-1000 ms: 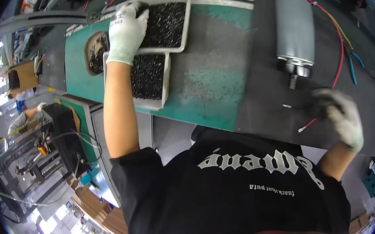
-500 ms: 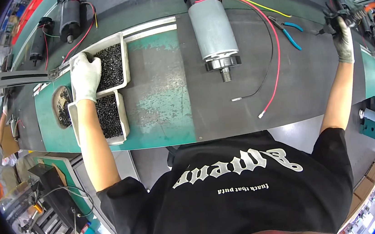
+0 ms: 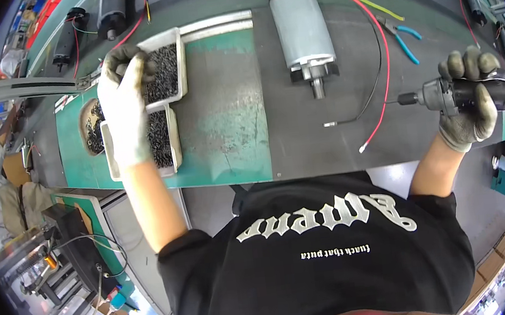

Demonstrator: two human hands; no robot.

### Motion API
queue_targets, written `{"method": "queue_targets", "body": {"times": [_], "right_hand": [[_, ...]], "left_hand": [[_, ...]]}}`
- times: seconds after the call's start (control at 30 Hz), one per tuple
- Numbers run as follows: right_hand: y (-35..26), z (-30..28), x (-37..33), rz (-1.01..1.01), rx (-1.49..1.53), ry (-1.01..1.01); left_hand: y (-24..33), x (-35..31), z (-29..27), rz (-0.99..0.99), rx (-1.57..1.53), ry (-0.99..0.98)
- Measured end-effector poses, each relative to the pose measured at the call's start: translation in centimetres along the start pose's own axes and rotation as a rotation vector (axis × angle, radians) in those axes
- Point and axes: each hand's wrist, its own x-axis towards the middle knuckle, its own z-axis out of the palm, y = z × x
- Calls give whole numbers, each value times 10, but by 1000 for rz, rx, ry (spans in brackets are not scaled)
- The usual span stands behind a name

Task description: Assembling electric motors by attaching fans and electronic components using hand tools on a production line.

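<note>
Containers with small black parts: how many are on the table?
3: the far white bin, the near white bin, and the tan dish to their left. The left hand partly hides the bins.

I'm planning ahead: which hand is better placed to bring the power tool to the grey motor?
Probably your right hand: its fingers grip the power tool, tip roughly toward the grey motor. Left hand: by the bins.

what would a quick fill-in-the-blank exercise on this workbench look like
The right hand grips a power tool pointing toward the picture's ____ edge.
The left hand wears a ____.
The pliers have ____ handles.
The large grey motor lies to the ____ of the white trays.

Missing words: left; glove; blue; right.
</note>
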Motion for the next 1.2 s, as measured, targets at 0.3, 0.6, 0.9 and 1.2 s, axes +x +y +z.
{"method": "queue_targets", "body": {"times": [0.3,0.6,0.9,1.2], "right_hand": [[8,54,4,-28,76,28],[9,56,4,-34,4,64],[22,57,3,2,-24,104],[17,34,-11,45,-31,157]], "left_hand": [[33,-107,144,-69,-1562,-655],[32,-113,155,-146,-1508,-566],[24,-121,170,-270,-1483,-525],[30,-127,170,-323,-1234,-415]]}}
